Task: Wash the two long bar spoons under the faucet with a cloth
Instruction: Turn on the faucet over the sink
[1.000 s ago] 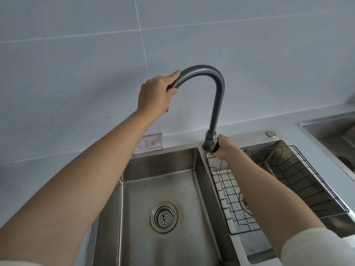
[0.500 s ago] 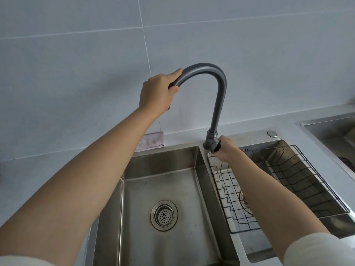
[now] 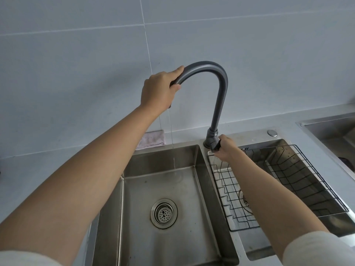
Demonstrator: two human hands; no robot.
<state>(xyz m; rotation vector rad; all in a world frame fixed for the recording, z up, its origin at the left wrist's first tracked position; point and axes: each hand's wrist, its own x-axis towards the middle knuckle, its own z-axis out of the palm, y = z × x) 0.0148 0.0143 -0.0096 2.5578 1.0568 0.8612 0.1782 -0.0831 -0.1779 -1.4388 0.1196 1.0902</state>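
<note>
Two hands on the dark grey curved metal faucet [image 3: 221,87]: left hand [image 3: 159,89] wrapped round the spout end, right hand [image 3: 224,148] gripping the small dark lever [image 3: 215,146] at its base. A thin stream of water [image 3: 171,135] runs into the left stainless steel sink basin [image 3: 163,162]. The pale pinkish folded cloth [image 3: 151,140] sits on the counter right behind that basin, against the wall.

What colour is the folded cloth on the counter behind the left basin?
The cloth is pale pink, seen best in the head view.
</note>
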